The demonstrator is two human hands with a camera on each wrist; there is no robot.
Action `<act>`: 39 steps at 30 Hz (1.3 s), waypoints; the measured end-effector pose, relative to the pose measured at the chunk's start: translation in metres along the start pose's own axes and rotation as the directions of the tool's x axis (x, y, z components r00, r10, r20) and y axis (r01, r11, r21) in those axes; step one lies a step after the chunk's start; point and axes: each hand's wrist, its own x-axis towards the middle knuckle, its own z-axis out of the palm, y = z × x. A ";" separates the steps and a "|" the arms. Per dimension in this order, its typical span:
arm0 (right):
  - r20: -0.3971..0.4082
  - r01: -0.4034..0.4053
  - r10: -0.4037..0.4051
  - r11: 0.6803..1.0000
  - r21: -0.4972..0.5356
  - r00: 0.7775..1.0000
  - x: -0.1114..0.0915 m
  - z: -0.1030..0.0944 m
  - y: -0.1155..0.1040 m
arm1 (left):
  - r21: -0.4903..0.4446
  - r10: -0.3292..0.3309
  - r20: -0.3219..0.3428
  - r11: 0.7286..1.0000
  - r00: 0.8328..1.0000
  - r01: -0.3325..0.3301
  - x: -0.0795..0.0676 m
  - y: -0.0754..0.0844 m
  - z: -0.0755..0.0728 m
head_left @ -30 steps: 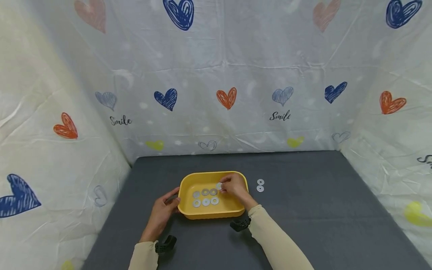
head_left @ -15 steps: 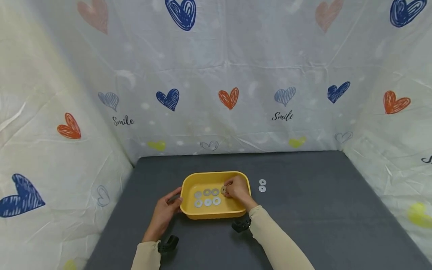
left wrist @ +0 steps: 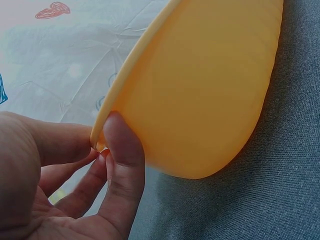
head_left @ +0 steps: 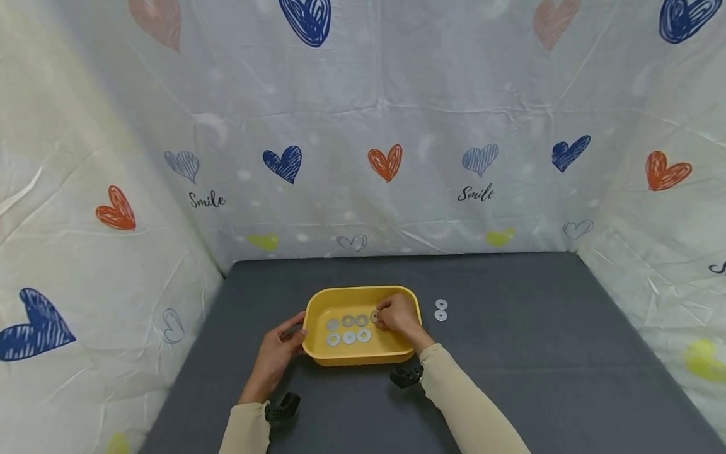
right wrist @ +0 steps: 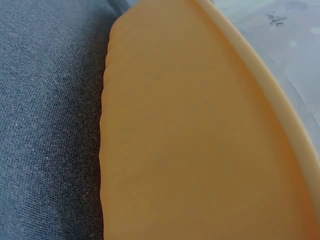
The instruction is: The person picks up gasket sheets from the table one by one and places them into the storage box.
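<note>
My left hand (head_left: 276, 359) grips the left rim of a yellow plastic tray (head_left: 317, 348). In the left wrist view, the thumb (left wrist: 122, 145) presses the tray's outer wall (left wrist: 200, 100) and the other fingers curl at the rim. Inside the tray lie two rows of flat, round metal washers (head_left: 348, 338). My right hand (head_left: 399, 316) reaches over the tray's right side, its curled fingertips at a washer (head_left: 374, 316) at the right end of the far row. That washer is partly hidden by the fingers. The right wrist view has only the tray's outer wall (right wrist: 200, 130), no hand.
Two more washers (head_left: 440, 309) lie on the dark grey cloth-covered table (head_left: 510, 353), right of the tray. A white sheet printed with hearts (head_left: 340, 113) hangs behind and at both sides.
My right hand has lowered the washer to the right end of the far row and stays there. The left hand keeps its grip on the rim. The head view has shifted slightly.
</note>
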 end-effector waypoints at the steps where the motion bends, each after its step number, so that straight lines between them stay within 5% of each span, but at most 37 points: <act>1: 0.003 -0.001 0.001 1.000 -0.008 1.000 0.000 0.000 0.000 | 0.003 -0.001 -0.001 1.000 1.000 0.001 0.000 0.000 0.000; 18: 0.031 0.004 -0.006 0.998 0.068 0.999 -0.018 -0.008 -0.004 | -0.005 -0.015 -0.002 1.000 1.000 0.015 0.000 -0.001 0.002; 27: 0.007 0.145 -0.149 0.972 0.187 0.989 -0.033 -0.018 -0.017 | -0.002 -0.008 -0.002 1.000 1.000 0.008 0.003 0.003 -0.001; 39: -0.073 0.252 -0.241 0.933 0.259 0.968 -0.049 -0.031 -0.012 | -0.002 -0.009 0.002 1.000 1.000 0.009 0.001 0.000 0.000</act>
